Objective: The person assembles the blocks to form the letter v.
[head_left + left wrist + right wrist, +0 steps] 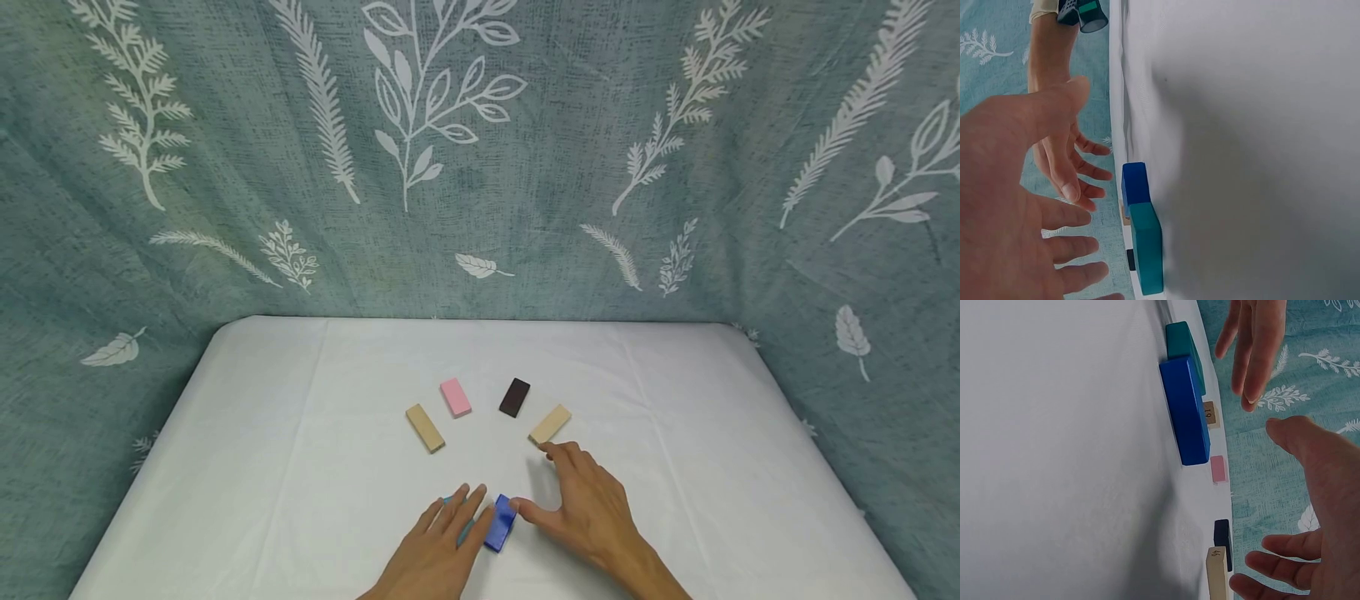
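Fingers spread, my left hand [446, 546] hovers over a teal block [1147, 250], which it mostly covers in the head view. Just right of it lies a blue block [501, 523]; both wrist views show the two blocks side by side on the white cloth. My right hand [588, 508] is spread above the cloth, thumb near the blue block and fingertips close to a pale wooden block [550, 424]. Neither hand grips anything; both wrist views show air between palms and blocks.
Farther back on the white-covered table [300, 500] lie a pink block [455, 397], a black block [514, 397] and a second wooden block [425, 428]. Behind the table hangs a green leaf-patterned cloth [540, 233]. Numbers are printed on the wooden blocks' ends in the right wrist view.
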